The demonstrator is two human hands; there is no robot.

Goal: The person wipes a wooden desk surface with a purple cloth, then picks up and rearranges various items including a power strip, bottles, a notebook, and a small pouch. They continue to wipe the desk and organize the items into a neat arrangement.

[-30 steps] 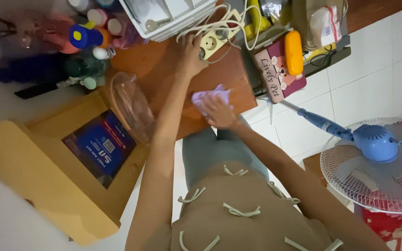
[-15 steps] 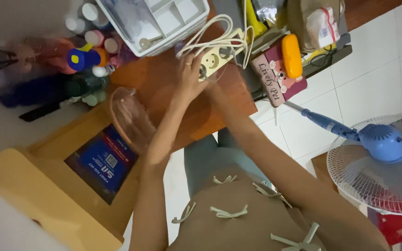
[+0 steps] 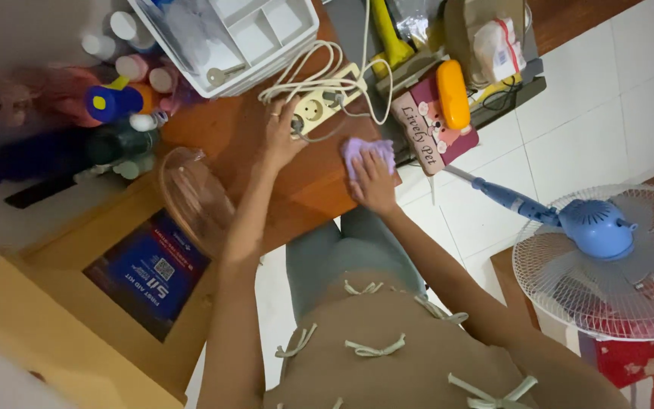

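Observation:
My right hand [image 3: 375, 182] presses a small purple cloth [image 3: 363, 150] flat on the brown wooden tabletop [image 3: 312, 185], near its right edge. My left hand [image 3: 281, 135] rests on the table with its fingers against the end of a cream power strip [image 3: 319, 104], whose white cables [image 3: 308, 70] loop above it. The two hands lie about a hand's width apart.
A white compartment tray [image 3: 255, 34] sits behind the power strip. Several bottles [image 3: 119, 98] crowd the back left. A clear plastic lid [image 3: 194, 198] leans on a yellow box [image 3: 62, 303] holding a blue packet. A pink box [image 3: 429, 129] and a blue fan [image 3: 607, 250] stand to the right.
My right hand went from the table's front edge up under my left arm by the power strip, then out to the right edge with the cloth. My left hand stayed at the strip.

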